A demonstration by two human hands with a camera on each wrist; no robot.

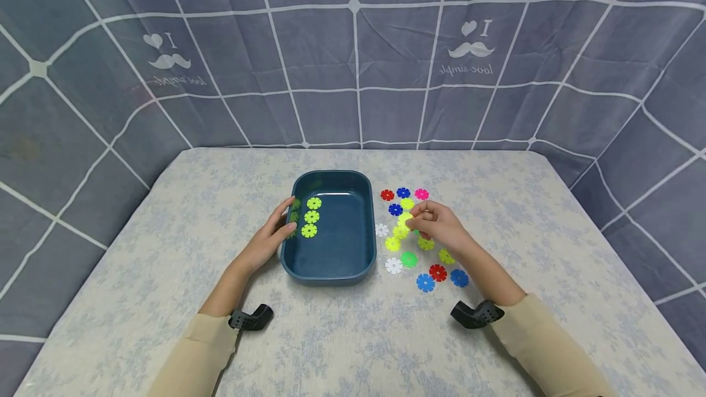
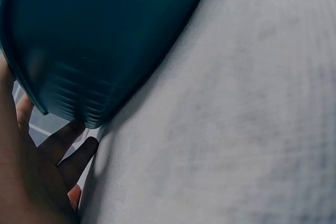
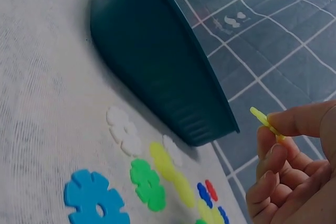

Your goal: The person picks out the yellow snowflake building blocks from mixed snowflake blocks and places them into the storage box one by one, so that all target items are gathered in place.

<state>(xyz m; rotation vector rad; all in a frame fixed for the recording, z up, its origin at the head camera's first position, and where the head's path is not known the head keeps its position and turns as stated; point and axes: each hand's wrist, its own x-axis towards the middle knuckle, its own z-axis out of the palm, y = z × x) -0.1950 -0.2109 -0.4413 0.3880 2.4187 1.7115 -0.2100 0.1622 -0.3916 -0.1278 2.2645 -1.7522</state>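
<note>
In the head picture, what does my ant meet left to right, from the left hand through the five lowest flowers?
Left hand, blue tub, white flower, green flower, blue flower, red flower, another blue flower.

Gridded gray curtain (image 1: 386,48) across the top, moustache prints (image 1: 471,49) upper left and right, pale patterned surface (image 1: 342,342) below

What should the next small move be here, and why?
Likely, carry the pinched yellow disc leftward and lower it into the bin: the right hand holds it above the table, the left hand holds the bin's rim, and three yellow discs lie inside.
</note>
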